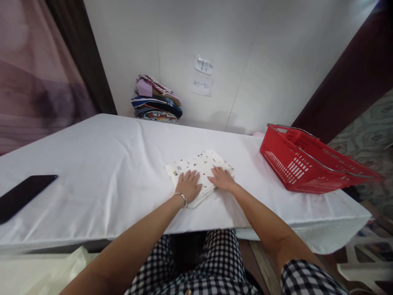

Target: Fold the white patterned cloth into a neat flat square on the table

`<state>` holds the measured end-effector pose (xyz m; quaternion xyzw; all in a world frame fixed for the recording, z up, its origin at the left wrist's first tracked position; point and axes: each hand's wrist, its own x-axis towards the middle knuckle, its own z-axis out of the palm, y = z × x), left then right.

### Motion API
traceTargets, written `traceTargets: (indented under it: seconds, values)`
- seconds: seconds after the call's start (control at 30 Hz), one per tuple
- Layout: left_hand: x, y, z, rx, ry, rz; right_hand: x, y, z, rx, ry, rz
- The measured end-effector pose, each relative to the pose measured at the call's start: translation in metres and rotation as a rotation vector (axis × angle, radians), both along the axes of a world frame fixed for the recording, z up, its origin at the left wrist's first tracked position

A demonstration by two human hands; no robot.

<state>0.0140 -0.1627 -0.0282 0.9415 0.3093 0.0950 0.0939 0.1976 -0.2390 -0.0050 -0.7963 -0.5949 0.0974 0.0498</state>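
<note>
Both hands lie flat, fingers spread and grasping nothing, on the folded printed cloth point(200, 174) that rests on the white-covered table point(101, 172) just past its near edge, straight ahead at twelve o'clock from the person. The left hand point(188, 185) presses the near-left part of the cloth, a bracelet at its wrist; the right hand point(222, 178) presses the near-right part, close beside the left without touching it. The cloth is a rough rectangle turned a little on the table, its long axis running from about eight o'clock to two o'clock, so the bulk of it extends away from the fingertips toward twelve. Neither hand is nearer; both sit on it. A red basket point(307, 164) stands at two o'clock, well apart; a dark phone point(23, 194) lies at nine o'clock; a stack of folded clothes point(157, 100) sits far off at eleven o'clock by the wall
</note>
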Motion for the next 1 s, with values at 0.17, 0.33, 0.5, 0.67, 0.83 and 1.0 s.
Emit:
traceTargets:
  seconds: [0.17,0.33,0.5,0.67,0.83,1.0]
  values:
    - [0.0,0.002,0.002,-0.011,0.034,0.007,0.032,-0.018,-0.003,-0.021,-0.045,-0.161]
    - [0.001,-0.001,0.002,0.013,0.058,0.022,0.03,-0.004,0.002,-0.057,-0.099,-0.225]
    - [0.001,-0.001,0.001,0.026,0.061,0.028,0.021,0.04,0.011,0.022,-0.106,-0.086]
    - [0.0,0.0,-0.002,0.037,0.044,0.027,0.02,0.078,0.001,0.014,-0.095,0.057]
    - [0.0,-0.001,-0.006,0.055,0.017,0.025,0.028,0.088,-0.015,-0.015,-0.094,0.016]
    - [-0.001,0.0,-0.008,0.058,0.005,0.027,0.039,0.088,-0.015,-0.018,-0.095,0.026]
